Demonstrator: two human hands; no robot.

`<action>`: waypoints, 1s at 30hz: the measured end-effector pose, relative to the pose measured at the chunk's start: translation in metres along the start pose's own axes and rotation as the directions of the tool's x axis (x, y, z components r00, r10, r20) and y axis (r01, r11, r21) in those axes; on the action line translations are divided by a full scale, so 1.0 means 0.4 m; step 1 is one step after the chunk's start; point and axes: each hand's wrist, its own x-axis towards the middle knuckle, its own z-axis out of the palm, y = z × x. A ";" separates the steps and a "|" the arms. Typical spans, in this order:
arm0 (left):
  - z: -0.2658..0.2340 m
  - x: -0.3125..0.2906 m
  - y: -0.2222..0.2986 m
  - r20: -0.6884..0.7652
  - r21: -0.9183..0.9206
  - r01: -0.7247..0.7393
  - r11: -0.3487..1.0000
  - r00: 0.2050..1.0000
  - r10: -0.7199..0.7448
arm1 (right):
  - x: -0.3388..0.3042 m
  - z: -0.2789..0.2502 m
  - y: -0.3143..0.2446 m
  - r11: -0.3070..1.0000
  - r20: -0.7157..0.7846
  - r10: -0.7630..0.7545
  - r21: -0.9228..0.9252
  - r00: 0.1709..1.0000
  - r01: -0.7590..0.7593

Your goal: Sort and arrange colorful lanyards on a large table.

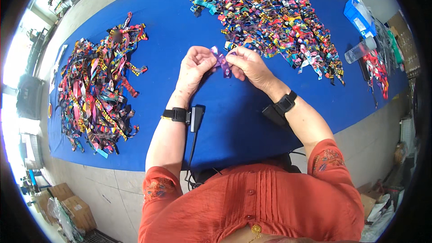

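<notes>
The small ribbon (226,68) was purple. The table (164,36) was blue. Near its left edge, strips (95,96) had yellow-and-black checks.

We're in a workshop of some kind, I'd say: a big blue-covered table (164,58) carries heaps of printed fabric strips (95,94) and a blue bin (353,13), cardboard boxes (80,212) stand off to one side, and plain grey floor (112,189) runs around it.

Two hands (193,69), one purple ribbon (227,71), two wristbands (179,115). Three ribbon heaps (92,92): one left, one far, one small at right. One table (168,31); one bin (354,15) and one jar (358,52), right. At least two boxes (80,212), near left.
</notes>
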 end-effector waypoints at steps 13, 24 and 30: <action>0.120 -0.040 0.025 0.039 0.296 -0.077 0.952 0.997 0.069 | -0.041 -0.025 -0.054 0.995 0.035 -0.078 -0.055 0.996 0.080; 0.056 -0.029 -0.010 0.107 -0.190 0.079 0.979 0.992 -0.060 | -0.031 -0.047 0.007 0.999 -0.031 -0.038 0.037 0.999 0.040; 0.050 -0.027 -0.023 0.135 -0.080 0.144 0.986 0.982 -0.132 | -0.019 -0.055 0.029 0.995 -0.019 -0.016 0.093 1.000 0.018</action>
